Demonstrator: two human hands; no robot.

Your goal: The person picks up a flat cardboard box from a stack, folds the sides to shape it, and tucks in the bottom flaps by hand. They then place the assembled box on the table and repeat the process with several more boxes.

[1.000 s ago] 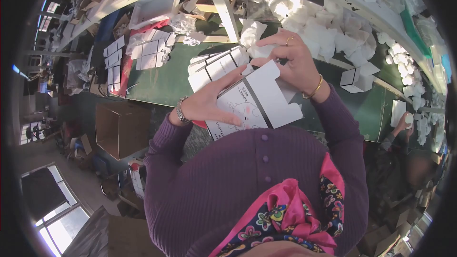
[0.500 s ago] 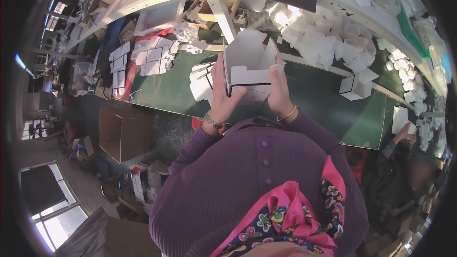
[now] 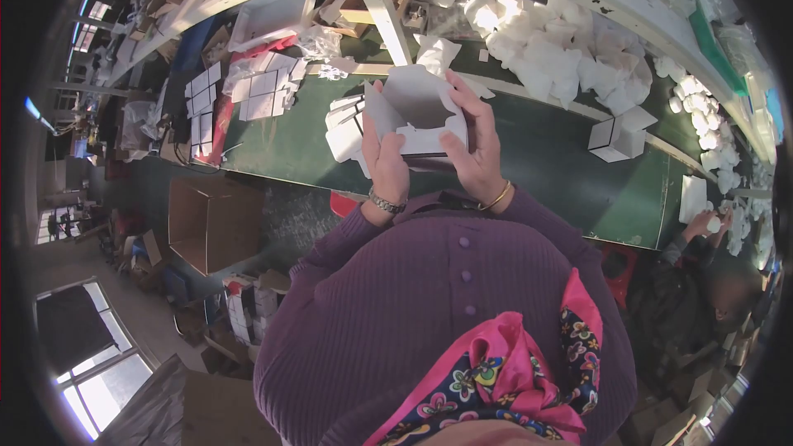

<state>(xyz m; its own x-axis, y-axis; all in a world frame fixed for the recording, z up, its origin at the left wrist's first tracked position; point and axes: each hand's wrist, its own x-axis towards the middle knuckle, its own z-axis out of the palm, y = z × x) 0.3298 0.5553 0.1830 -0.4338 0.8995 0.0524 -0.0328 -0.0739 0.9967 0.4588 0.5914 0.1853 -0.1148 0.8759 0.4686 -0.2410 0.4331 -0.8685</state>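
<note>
A small white carton with its top open is held up between both hands, over the near edge of the green table. My left hand grips its left side, the thumb at the front wall. On the right side, my right hand has its fingers along the wall and its thumb at the front corner. White flaps stand up at the carton's back. Flat white pieces with dark lines lie just left of the carton, partly behind my left hand.
Another open white carton stands to the right. Crumpled white material is heaped behind. More flat pieces lie at the left. A brown cardboard box is at the lower left. A co-worker's hands show at the far right.
The carton has tilted so that its opening faces me more. Both thumbs have moved onto its front edge, and my right hand's fingers have shifted up along the side.
</note>
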